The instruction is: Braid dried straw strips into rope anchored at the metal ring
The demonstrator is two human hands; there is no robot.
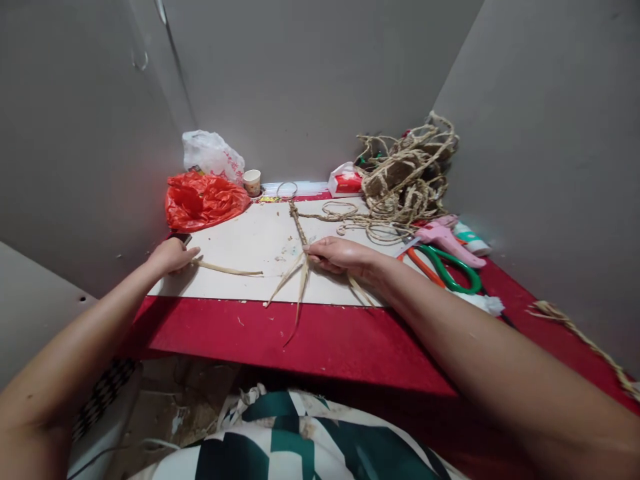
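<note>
My right hand [337, 255] is closed in a pinch around the lower end of a braided straw cord [300, 230]. Below the fingers, loose straw strands [303, 283] fan out over the board's front edge, and another strand [361, 292] hangs under the wrist. At the left of the board my left hand [173, 255] has its fingers curled at one end of a single straw strip [227, 269], which lies out to the right. Its fingertips are partly hidden. Just behind that hand shows a dark flat object [181, 237].
A white board [235, 233] lies on a red-covered table [225, 333]. Red bag [203, 200], clear bag [210, 155], paper cup [252, 181] and tissue pack [345, 180] stand behind. Tangled straw rope [407, 183], green-handled scissors [453, 270] and a pink glue gun [447, 240] are right. Grey walls surround.
</note>
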